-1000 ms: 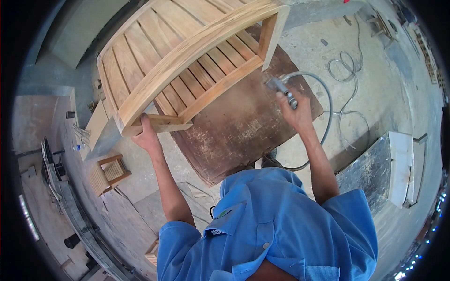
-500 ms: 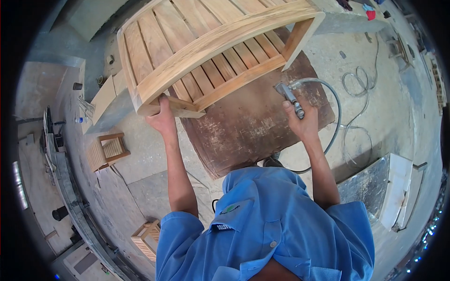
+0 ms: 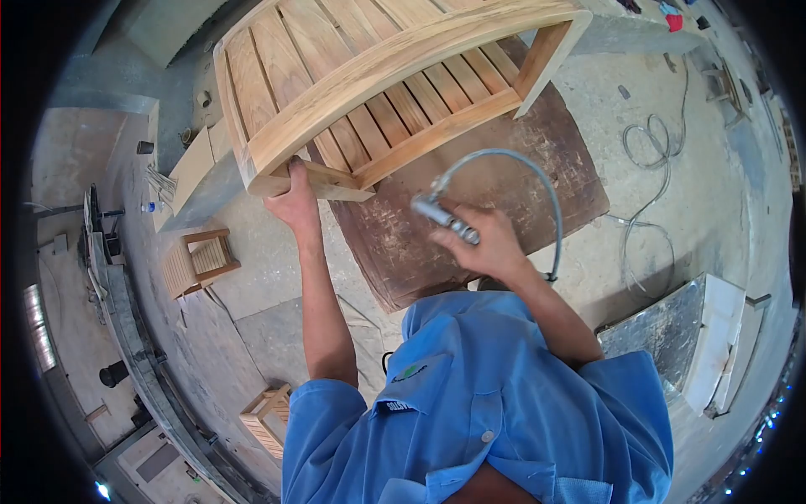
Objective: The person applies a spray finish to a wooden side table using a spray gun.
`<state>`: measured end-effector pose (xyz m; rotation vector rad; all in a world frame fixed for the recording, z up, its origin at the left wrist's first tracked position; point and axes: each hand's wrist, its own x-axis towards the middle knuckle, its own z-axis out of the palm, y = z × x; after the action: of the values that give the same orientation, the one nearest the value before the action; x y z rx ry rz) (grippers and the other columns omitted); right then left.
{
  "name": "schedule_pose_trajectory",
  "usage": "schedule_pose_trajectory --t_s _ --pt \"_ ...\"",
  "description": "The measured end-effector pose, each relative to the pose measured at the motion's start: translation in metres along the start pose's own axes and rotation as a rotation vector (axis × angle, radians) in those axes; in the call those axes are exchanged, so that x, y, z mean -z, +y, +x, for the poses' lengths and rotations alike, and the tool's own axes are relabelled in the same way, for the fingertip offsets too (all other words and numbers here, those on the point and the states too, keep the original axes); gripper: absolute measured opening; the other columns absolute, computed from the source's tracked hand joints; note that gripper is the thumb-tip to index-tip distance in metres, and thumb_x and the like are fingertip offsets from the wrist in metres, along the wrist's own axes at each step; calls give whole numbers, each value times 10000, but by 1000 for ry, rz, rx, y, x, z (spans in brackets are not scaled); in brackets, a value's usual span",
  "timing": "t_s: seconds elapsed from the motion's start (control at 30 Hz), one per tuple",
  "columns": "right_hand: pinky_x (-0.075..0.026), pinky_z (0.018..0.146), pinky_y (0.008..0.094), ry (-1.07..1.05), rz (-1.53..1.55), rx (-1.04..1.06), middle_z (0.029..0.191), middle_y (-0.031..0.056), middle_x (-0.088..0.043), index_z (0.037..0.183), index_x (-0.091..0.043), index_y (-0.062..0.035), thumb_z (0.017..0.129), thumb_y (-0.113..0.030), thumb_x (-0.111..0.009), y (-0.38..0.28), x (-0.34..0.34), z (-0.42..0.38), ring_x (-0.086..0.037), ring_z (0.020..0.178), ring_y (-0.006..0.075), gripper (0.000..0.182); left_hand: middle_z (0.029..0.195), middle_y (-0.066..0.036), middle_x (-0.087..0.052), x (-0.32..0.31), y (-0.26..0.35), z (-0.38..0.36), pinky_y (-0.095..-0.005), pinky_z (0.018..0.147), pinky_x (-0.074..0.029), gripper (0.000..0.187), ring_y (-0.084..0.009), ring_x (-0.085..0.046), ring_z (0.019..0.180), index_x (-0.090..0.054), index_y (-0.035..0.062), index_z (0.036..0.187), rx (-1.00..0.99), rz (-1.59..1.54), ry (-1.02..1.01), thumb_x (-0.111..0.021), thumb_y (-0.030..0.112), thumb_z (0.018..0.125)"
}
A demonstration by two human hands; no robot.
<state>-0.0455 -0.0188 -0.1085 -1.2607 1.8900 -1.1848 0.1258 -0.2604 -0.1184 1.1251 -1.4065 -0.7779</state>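
A wooden slatted bench with a lower slatted shelf stands tilted in the upper middle of the head view. My left hand is closed round the lower left corner of its frame, thumb on the near side. In my right hand is a silver air gun, held over the brown board, apart from the bench. A clear grey hose runs from the gun's head in an arc to the right and down. The fingers under the gun are partly hidden.
Beneath the bench lies a worn brown board. Small slatted wooden stools stand on the floor to the left. Hose coils lie at right, above a metal-topped panel. A cardboard piece leans at upper left.
My right hand has swung left and slightly down with the air gun, closer to my body, and the hose followed. My left hand keeps its hold on the bench.
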Motion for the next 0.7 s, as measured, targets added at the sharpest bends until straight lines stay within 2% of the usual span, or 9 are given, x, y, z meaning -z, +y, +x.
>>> schedule_pose_trajectory --t_s 0.1,0.13,0.23,0.27,0.4,0.47,0.57,0.63,0.7 --pt "-561 732 420 122 -5 -61 901 218 -719 1188 -691 -8 839 -451 -751 12 25 1 -724 801 360 567 972 -87 -678 0 -9 3 -309 807 -513 239 -162 -639 881 -652 -62 1053 1 4 6 -682 44 841" --pt "-550 672 393 142 -11 -90 809 206 -703 1193 -690 -7 844 -422 -754 14 33 4 -716 726 330 546 972 -87 -678 1 -11 4 -309 807 -513 239 -162 -639 881 -652 -62 1053 3 1 4 -682 44 841" --pt "-528 611 384 179 -53 -128 713 181 -668 1200 -686 -2 846 -418 -753 9 55 16 -691 643 301 551 986 -93 -679 0 -12 7 -311 815 -511 259 -168 -639 895 -653 -66 1068 -17 13 2 -697 60 846" --pt "-509 573 385 269 -24 -24 651 162 -631 1195 -687 1 849 -416 -751 14 56 23 -665 589 288 545 993 -95 -679 1 -14 9 -314 824 -509 269 -172 -638 902 -653 -68 1075 -1 7 -4 -703 70 850" --pt "-513 576 384 338 -36 28 676 178 -650 1190 -688 2 849 -417 -750 8 69 32 -671 600 297 544 1019 -100 -677 4 -15 11 -316 856 -497 298 -174 -631 930 -650 -75 1100 -8 14 -38 -708 100 865" --pt "-524 604 397 212 -106 -110 737 198 -675 1184 -688 3 847 -422 -750 8 75 24 -694 654 320 546 1025 -100 -674 5 -11 11 -315 861 -492 303 -172 -626 937 -647 -74 1106 0 14 -58 -705 107 870" --pt "-536 640 419 237 -143 -11 765 213 -684 1183 -691 -5 843 -432 -752 32 65 -7 -707 704 350 550 1031 -101 -667 3 -12 13 -315 867 -485 313 -168 -615 945 -641 -75 1115 6 17 -61 -701 120 878" --pt "-540 662 438 216 -137 -34 749 210 -685 1184 -692 -6 841 -441 -751 29 67 -14 -709 717 370 557 1031 -100 -664 2 -11 12 -314 868 -483 318 -166 -609 946 -638 -75 1118 1 26 -59 -701 126 880" --pt "-541 656 429 147 -119 -172 735 205 -686 1181 -692 -3 843 -448 -746 22 71 -11 -704 702 371 562 1027 -95 -659 2 -8 12 -316 865 -482 323 -166 -603 932 -637 -77 1117 -1 -5 -55 -706 133 881"
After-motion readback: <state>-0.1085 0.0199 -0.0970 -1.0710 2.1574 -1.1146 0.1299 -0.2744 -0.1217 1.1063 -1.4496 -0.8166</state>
